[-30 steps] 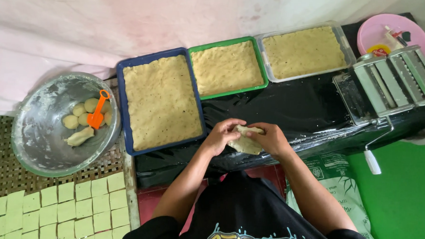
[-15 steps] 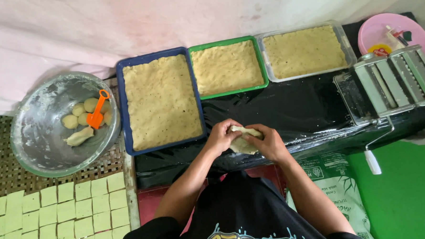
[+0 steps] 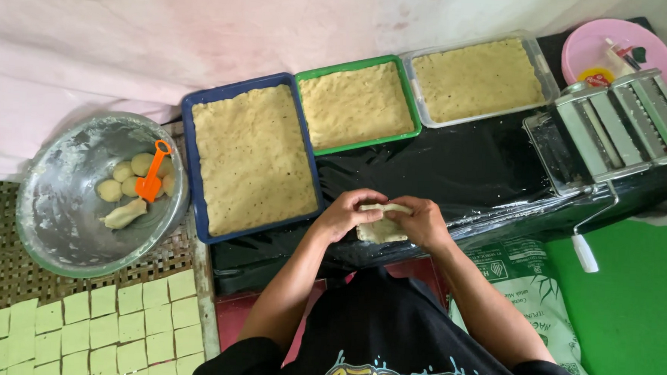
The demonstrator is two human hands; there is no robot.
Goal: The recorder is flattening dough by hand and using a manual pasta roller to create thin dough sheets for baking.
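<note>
Left hand [image 3: 345,213] and right hand [image 3: 420,221] meet at centre frame, both closed on one pale, flattened piece of dough [image 3: 381,227], fingers curled over its top edge, thumbs underneath as far as I can tell. Dough piece sits just above the near edge of the black plastic-covered table [image 3: 454,170], held clear of it or barely touching, can't tell which

Around it:
- blue rectangular tray of crumbly beige filling [image 3: 251,158] just left of the hands
- green rectangular tray of the same filling [image 3: 356,104] upper centre
- clear rectangular tray of filling [image 3: 478,77] upper right
- metal hand-crank dough roller [image 3: 613,125] at right edge, white-tipped crank hanging down
- pink round plastic plate [image 3: 617,46] top right corner
- round steel bowl [image 3: 93,192] at left, holding small dough balls and an orange plastic scraper [image 3: 153,173]
- pale green-white dough squares [image 3: 95,331] in rows, lower left, on a woven mat

Judgement on the pinch/fold in hand: keep pressure even from both sides, work along the edge in short steps, support the underside with the thumbs so the thin sheet doesn't tear, keep it over the table so anything dropped stays on the plastic
</note>
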